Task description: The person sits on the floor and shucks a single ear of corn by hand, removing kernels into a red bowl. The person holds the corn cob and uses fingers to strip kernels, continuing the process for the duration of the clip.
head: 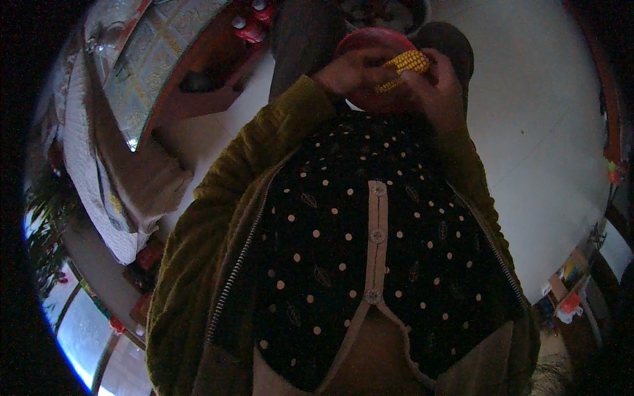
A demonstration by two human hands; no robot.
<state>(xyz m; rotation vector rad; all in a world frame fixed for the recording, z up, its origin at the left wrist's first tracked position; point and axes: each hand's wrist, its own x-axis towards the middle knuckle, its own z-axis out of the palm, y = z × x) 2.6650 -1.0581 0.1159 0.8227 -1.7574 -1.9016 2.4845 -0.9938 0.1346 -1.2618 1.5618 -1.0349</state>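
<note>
An ear of yellow corn (412,61) is held between my two hands over a red bowl (374,38) near my lap. My left hand (349,74) reaches in from the left, its fingers across part of the corn. My right hand (442,89) grips the other end, with its thumb against the kernels. More yellow kernels (389,85) show below the left fingers; whether they belong to the same ear I cannot tell. Both hands and the lower corn hide much of the bowl's inside.
Beyond the bowl stands a round container (421,17) with unclear contents. At the left is a glass-topped table (148,64) with a pointed corner, beside a sofa with a pale cover (81,148). Red bottles (249,30) are near my left leg. Pale floor (535,123) extends right.
</note>
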